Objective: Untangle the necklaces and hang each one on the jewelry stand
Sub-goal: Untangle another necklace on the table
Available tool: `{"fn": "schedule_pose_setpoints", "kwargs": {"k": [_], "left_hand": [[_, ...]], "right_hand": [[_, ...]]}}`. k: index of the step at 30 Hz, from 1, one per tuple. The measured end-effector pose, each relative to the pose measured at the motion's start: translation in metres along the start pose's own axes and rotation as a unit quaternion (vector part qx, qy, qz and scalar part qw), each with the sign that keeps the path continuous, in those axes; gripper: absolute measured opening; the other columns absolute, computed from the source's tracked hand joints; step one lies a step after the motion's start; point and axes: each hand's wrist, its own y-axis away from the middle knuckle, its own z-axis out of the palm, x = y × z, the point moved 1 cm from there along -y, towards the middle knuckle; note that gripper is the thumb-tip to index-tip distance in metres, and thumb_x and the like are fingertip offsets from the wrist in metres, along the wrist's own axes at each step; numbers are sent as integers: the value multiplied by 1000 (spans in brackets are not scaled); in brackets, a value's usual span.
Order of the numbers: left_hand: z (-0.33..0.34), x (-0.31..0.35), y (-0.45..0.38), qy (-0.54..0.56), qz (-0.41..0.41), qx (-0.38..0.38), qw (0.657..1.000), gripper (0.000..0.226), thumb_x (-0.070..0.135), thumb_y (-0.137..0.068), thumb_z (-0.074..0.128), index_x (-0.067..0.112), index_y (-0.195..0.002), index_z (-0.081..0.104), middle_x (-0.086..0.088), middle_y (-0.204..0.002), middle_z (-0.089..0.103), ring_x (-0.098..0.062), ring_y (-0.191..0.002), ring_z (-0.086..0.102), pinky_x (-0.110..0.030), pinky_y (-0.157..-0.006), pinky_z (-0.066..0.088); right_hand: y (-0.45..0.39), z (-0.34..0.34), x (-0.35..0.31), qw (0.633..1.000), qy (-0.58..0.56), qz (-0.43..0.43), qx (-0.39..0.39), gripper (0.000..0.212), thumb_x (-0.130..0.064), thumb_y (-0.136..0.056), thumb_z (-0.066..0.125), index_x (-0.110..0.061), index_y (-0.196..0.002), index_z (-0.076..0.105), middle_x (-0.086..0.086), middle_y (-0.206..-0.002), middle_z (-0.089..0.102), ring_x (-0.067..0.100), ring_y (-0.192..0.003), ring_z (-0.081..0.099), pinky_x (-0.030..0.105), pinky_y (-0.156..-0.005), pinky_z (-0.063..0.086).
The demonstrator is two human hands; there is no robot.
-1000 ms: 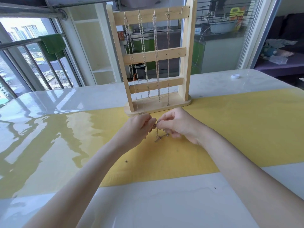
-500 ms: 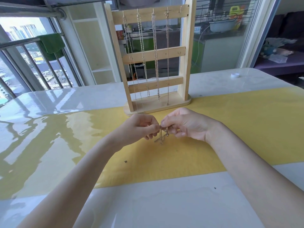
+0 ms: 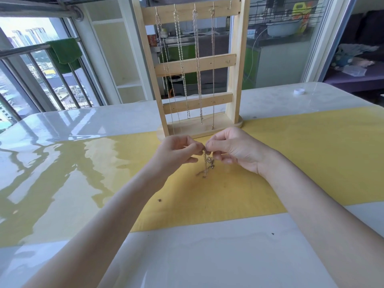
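A wooden jewelry stand (image 3: 234, 65) rises at the back of the yellow mat, with several silver chains (image 3: 197, 65) hanging from hooks on its top bar. In front of its base, my left hand (image 3: 176, 152) and my right hand (image 3: 232, 150) meet fingertip to fingertip and pinch the top of a small bunched silver necklace (image 3: 207, 163). The necklace dangles in a short clump between the hands, and its lower end reaches the mat. The rightmost hook on the top bar carries nothing.
A yellow mat (image 3: 311, 159) runs across the glossy white table (image 3: 187, 256). A small white cap (image 3: 298, 92) lies at the far right of the table. Dark specks dot the mat and table. A window railing with a green cloth (image 3: 64, 51) stands far left.
Both hands have risen a little from the mat, and the bunched necklace now hangs longer between the fingertips.
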Motion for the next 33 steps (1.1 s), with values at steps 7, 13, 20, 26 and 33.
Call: {"fn": "schedule_pose_setpoints", "kwargs": {"k": [7, 13, 20, 26, 33], "left_hand": [[0, 5, 2, 73, 17, 33, 997, 18, 4, -91, 58, 2, -73, 56, 0, -65, 69, -9, -63, 67, -16, -58, 50], [5, 11, 4, 61, -27, -16, 998, 19, 15, -99, 45, 8, -84, 54, -4, -65, 68, -14, -51, 60, -18, -46, 44], [2, 16, 9, 17, -2, -12, 1000, 20, 21, -102, 38, 8, -89, 47, -7, -66, 71, -17, -52, 64, -19, -43, 43], [2, 17, 9, 21, -2, -12, 1000, 23, 22, -103, 36, 5, -95, 48, -8, -66, 71, -18, -56, 67, -19, -44, 46], [3, 16, 10, 12, -13, -24, 1000, 24, 23, -103, 36, 6, -92, 49, -10, -71, 73, -20, -59, 69, -20, -46, 47]], "right_hand": [[1, 5, -10, 996, 16, -44, 75, 14, 1, -85, 62, -9, -75, 59, 3, -59, 63, 6, -36, 42, 14, -39, 34], [0, 5, -10, 994, -58, -61, 74, 16, 1, -89, 56, -7, -75, 55, 4, -58, 67, 6, -32, 41, 13, -32, 21], [0, 1, -10, 991, -44, -59, 115, 15, -1, -88, 58, -5, -73, 57, 6, -61, 68, 8, -36, 45, 17, -33, 24], [-1, -1, -9, 993, -16, -88, 76, 7, -8, -83, 69, -2, -84, 69, 7, -75, 72, 9, -45, 51, 18, -38, 31], [-1, 6, -7, 993, 48, -83, 68, 5, -3, -79, 73, -6, -78, 69, -3, -51, 58, 7, -42, 46, 17, -38, 30]]}}
